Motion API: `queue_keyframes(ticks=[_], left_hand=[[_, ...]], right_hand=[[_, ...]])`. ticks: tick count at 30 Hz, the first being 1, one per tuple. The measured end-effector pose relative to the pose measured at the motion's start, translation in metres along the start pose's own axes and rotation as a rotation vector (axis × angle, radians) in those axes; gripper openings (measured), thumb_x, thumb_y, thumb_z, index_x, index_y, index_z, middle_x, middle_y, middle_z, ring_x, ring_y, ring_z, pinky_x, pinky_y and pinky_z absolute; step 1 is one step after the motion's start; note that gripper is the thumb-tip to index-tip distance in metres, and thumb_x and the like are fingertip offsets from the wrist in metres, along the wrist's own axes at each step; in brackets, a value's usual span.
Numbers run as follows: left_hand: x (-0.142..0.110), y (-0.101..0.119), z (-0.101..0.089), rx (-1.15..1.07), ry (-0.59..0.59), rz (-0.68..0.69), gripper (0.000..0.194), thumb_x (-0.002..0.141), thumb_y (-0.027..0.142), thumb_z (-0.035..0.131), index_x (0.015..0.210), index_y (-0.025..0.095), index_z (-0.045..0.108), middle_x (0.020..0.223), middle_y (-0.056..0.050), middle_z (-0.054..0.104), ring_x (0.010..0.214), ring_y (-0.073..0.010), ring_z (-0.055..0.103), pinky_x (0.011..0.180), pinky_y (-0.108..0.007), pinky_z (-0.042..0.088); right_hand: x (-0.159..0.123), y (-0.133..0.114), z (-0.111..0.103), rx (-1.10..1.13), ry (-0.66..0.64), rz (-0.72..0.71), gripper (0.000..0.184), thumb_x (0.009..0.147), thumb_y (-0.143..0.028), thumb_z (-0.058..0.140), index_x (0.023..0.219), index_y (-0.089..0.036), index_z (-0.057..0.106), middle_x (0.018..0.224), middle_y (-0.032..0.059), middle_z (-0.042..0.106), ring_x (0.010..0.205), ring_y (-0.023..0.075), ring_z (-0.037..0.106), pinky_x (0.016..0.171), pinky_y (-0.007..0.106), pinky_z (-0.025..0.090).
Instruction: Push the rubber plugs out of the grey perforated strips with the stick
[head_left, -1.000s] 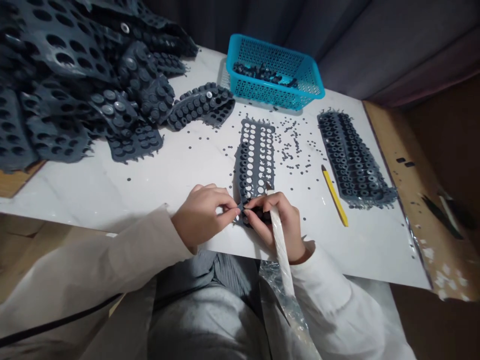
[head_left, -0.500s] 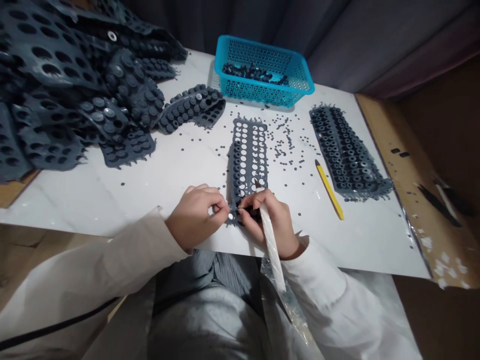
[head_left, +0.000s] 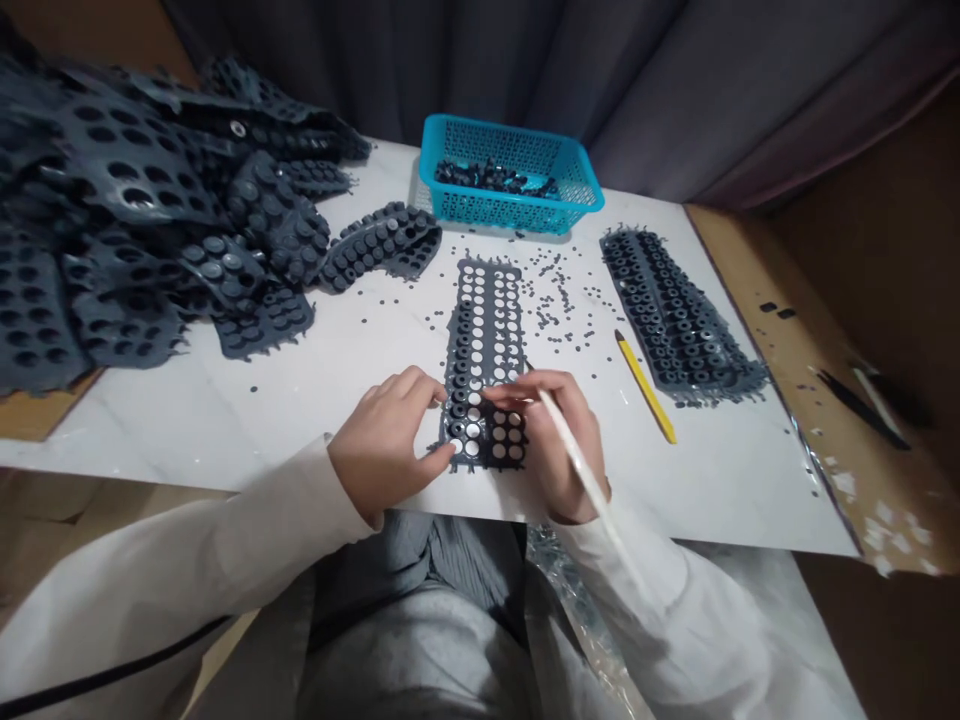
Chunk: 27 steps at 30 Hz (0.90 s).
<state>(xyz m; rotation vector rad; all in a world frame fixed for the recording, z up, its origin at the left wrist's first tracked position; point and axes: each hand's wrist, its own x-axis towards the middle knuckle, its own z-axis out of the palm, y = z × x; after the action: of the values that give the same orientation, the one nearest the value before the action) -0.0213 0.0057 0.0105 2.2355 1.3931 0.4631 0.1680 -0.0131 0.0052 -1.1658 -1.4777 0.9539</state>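
Note:
A dark grey rubber sheet of molded round parts (head_left: 487, 330) lies flat on the white table, many of its round holes showing white. My left hand (head_left: 390, 440) rests at the sheet's lower left edge, thumb and fingers spread apart and touching it. Over the sheet's lower right side is my right hand (head_left: 566, 435), closed around a white-handled tool (head_left: 574, 450). The tool has a thin dark tip and its handle slants back over the wrist. My right fingertips touch or hover just above the sheet; which one I cannot tell.
A blue plastic basket (head_left: 510, 215) with small dark pieces stands at the back. Grey molded sheets (head_left: 135, 200) are heaped at the left. Another sheet (head_left: 679, 310) and a yellow cutter-like tool (head_left: 645, 387) lie at the right. Tiny dark discs (head_left: 559, 300) are scattered about.
My left hand has gone from a pinch at the sheet to spread fingers at its edge. The right hand has shifted right and slightly up, and its tool has tilted. The view has tipped upward.

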Motion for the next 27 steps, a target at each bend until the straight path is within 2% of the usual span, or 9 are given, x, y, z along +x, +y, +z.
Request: queue_keyframes(ticks=[2, 4, 7, 10, 13, 17, 27], left_hand=[[0.005, 0.000, -0.008, 0.041, -0.033, 0.081, 0.024, 0.077, 0.024, 0.053, 0.101, 0.018, 0.054, 0.100, -0.006, 0.055, 0.094, -0.0222, 0.051, 0.081, -0.036, 0.042], [0.013, 0.001, -0.016, 0.109, -0.094, 0.157, 0.021, 0.081, 0.024, 0.050, 0.099, 0.020, 0.059, 0.099, -0.006, 0.057, 0.095, -0.0226, 0.052, 0.082, -0.037, 0.041], [0.027, 0.004, -0.020, 0.229, -0.196, 0.236, 0.019, 0.083, 0.026, 0.051, 0.095, 0.022, 0.064, 0.094, -0.005, 0.060, 0.092, -0.0232, 0.053, 0.079, -0.037, 0.041], [0.037, 0.005, -0.019, 0.278, -0.255, 0.268, 0.020, 0.082, 0.026, 0.051, 0.095, 0.022, 0.065, 0.092, -0.004, 0.062, 0.090, -0.0231, 0.055, 0.078, -0.036, 0.041], [0.041, 0.003, -0.018, 0.261, -0.286, 0.292, 0.021, 0.082, 0.027, 0.051, 0.095, 0.021, 0.065, 0.093, -0.004, 0.063, 0.090, -0.0225, 0.056, 0.080, -0.035, 0.043], [0.044, 0.001, -0.019, 0.254, -0.314, 0.299, 0.022, 0.080, 0.027, 0.052, 0.096, 0.021, 0.065, 0.093, -0.004, 0.064, 0.090, -0.0218, 0.057, 0.081, -0.033, 0.044], [0.049, 0.002, -0.020, 0.298, -0.349, 0.343, 0.018, 0.078, 0.026, 0.053, 0.090, 0.020, 0.065, 0.087, -0.004, 0.064, 0.085, -0.0210, 0.059, 0.076, -0.031, 0.046]], right_hand=[[0.003, -0.005, -0.005, -0.026, 0.048, 0.043, 0.035, 0.094, -0.039, 0.031, 0.117, -0.021, 0.051, 0.079, 0.0038, 0.065, 0.078, 0.0179, 0.063, 0.073, 0.035, 0.052], [0.007, -0.005, -0.006, -0.077, 0.056, 0.055, 0.040, 0.094, -0.041, 0.029, 0.116, -0.022, 0.057, 0.069, 0.0015, 0.059, 0.069, 0.0163, 0.060, 0.065, 0.032, 0.051], [0.011, 0.003, 0.000, -0.088, 0.054, 0.097, 0.032, 0.092, -0.040, 0.038, 0.095, -0.022, 0.064, 0.061, -0.0008, 0.053, 0.058, 0.0133, 0.054, 0.053, 0.026, 0.046], [0.013, 0.013, 0.010, 0.006, 0.090, 0.172, 0.024, 0.090, -0.036, 0.043, 0.074, -0.021, 0.053, 0.053, -0.0043, 0.048, 0.047, 0.0105, 0.047, 0.044, 0.023, 0.038], [0.014, 0.016, 0.016, -0.025, 0.073, 0.161, 0.027, 0.090, -0.033, 0.043, 0.066, -0.021, 0.041, 0.051, -0.0054, 0.045, 0.049, 0.0105, 0.046, 0.049, 0.023, 0.038], [0.016, 0.012, 0.015, -0.150, -0.001, 0.115, 0.028, 0.090, -0.029, 0.041, 0.063, -0.021, 0.040, 0.051, -0.0047, 0.045, 0.053, 0.0117, 0.048, 0.053, 0.024, 0.037], [0.020, 0.007, 0.015, -0.302, -0.060, 0.064, 0.025, 0.088, -0.025, 0.038, 0.063, -0.022, 0.036, 0.052, -0.0034, 0.045, 0.053, 0.0135, 0.046, 0.053, 0.024, 0.034]])
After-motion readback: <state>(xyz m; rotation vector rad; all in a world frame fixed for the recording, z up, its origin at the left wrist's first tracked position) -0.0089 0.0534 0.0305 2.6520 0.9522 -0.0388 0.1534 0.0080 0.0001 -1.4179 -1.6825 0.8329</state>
